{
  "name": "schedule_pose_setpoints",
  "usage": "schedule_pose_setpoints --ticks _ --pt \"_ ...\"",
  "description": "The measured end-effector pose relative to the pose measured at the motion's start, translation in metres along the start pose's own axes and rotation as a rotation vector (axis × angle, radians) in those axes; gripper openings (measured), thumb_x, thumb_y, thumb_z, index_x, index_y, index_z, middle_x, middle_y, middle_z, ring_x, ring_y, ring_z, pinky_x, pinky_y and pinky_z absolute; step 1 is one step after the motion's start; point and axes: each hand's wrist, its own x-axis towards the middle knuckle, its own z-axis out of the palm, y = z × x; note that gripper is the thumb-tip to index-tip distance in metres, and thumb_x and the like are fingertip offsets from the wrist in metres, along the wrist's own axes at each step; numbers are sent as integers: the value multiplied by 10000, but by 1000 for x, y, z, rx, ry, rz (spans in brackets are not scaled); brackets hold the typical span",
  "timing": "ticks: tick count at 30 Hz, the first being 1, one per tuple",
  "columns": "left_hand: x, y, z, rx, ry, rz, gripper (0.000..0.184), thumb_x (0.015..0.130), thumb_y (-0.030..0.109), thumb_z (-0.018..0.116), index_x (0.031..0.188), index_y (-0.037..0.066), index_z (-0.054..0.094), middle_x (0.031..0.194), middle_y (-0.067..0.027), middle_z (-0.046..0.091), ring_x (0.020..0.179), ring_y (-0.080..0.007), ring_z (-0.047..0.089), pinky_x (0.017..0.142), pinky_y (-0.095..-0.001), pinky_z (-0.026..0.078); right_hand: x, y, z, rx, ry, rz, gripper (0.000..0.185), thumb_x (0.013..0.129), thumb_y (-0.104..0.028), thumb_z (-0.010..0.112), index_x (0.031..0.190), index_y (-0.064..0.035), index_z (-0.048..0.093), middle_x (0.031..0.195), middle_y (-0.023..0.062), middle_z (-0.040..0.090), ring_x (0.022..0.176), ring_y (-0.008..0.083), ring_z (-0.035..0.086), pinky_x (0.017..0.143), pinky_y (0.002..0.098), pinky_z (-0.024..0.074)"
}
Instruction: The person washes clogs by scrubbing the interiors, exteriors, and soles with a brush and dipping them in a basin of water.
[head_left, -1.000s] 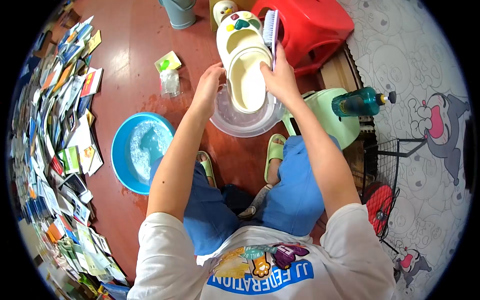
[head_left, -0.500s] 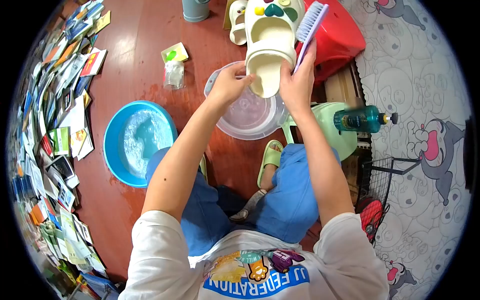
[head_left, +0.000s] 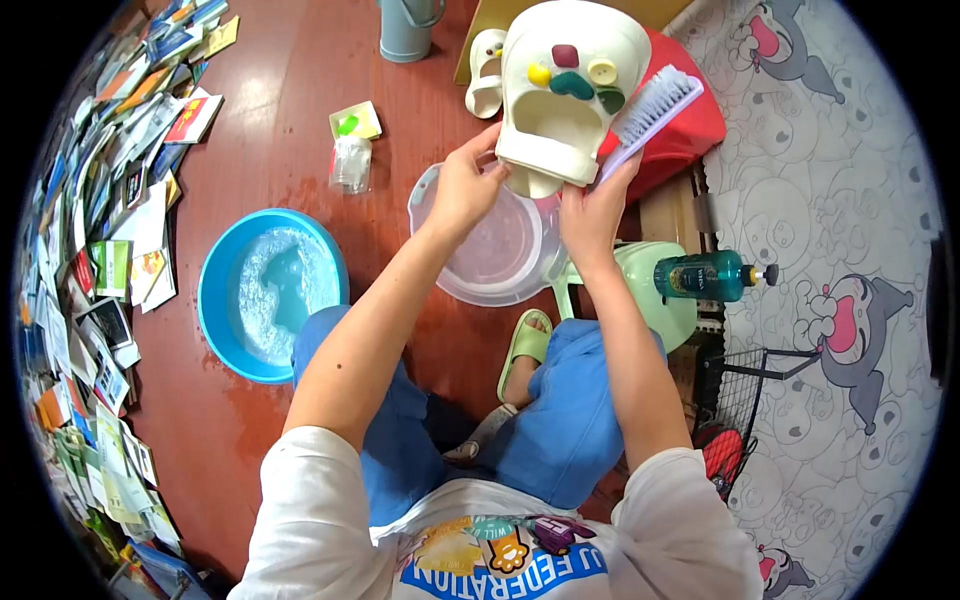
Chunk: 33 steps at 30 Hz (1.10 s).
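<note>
A cream clog with coloured button-like charms on its toe is held up in front of me. My left hand grips its heel end from the left. On the other side, my right hand holds a lilac scrubbing brush, bristles up, and its fingers also touch the clog's heel strap. Under my hands a clear plastic basin stands on the floor. The matching clog leans behind, to the left of the held one.
At left is a blue basin of sudsy water. A green pump bottle rests over a pale green tub at right. Behind are a red plastic stool-like object and a grey bucket. Many books line the left.
The clog has tipped so its toe top and charms face me more, and the insole is mostly hidden. The brush has tilted further right. The whole view has shifted slightly.
</note>
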Motion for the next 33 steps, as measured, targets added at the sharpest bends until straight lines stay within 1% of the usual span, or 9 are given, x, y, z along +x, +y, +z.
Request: schedule_pose_setpoints --ticks 16,18,19,21,24,25,27,31,33 --pt "-1 0 -2 166 -2 -42 522 865 -34 620 1370 61 531 1244 -93 643 1133 -211 612 927 -327 495 -4 15 -3 -4 -12 54 768 881 -43 588 1480 63 119 1439 321 348 1347 390 398 1099 432 306" --pt "-1 -4 -5 324 -38 -77 496 839 41 673 1323 48 568 1171 -80 683 1032 -199 657 875 -318 516 -5 22 -1 -65 -16 -12 738 904 -46 572 1483 38 124 1324 281 485 1129 350 588 949 387 461" --pt "-1 -8 -6 325 -36 -82 496 839 41 673 1323 48 568 1171 -80 683 1032 -199 657 875 -318 516 -7 26 1 -62 -20 -8 738 904 -46 572 1483 38 124 1324 281 485 1129 350 588 949 387 461" --pt "-4 -15 -6 584 -2 -20 475 793 247 728 1245 143 624 1016 -96 716 948 -244 684 861 -359 519 -11 30 3 87 -60 183 636 927 -45 550 1449 21 193 1165 210 569 878 256 635 755 329 516" --pt "-6 -15 -12 632 -47 -59 592 760 358 763 1271 111 597 1037 -115 708 986 -226 673 876 -347 512 -7 28 3 459 -125 555 500 933 -37 537 1370 11 297 1048 175 602 698 211 639 608 328 540" --pt "-5 -12 -14 636 -51 -61 592 760 358 763 1271 111 597 1037 -115 708 986 -226 673 876 -347 512 -7 34 6 549 -88 612 354 950 -49 523 1267 -25 367 908 93 585 537 89 520 458 249 461" --pt "-3 -2 -18 297 -163 -259 580 805 268 762 1284 5 567 1129 -117 679 997 -208 662 856 -346 519 -9 44 3 631 -136 748 341 950 -73 536 1253 -35 385 883 81 587 540 88 517 461 244 456" --pt "-12 15 -15 -152 -248 -525 767 783 291 777 1408 29 418 1275 -150 589 1128 -213 599 903 -368 506 -31 66 17 801 -225 1093 250 943 -179 573 1174 -92 527 788 -16 590 527 56 499 458 210 407" --pt "-15 4 -18 -158 -190 -590 760 782 270 770 1412 35 415 1264 -140 592 1115 -215 603 910 -368 503 -60 80 44 933 -195 1193 262 945 -264 617 1155 -118 558 778 -27 591 542 54 512 473 218 414"
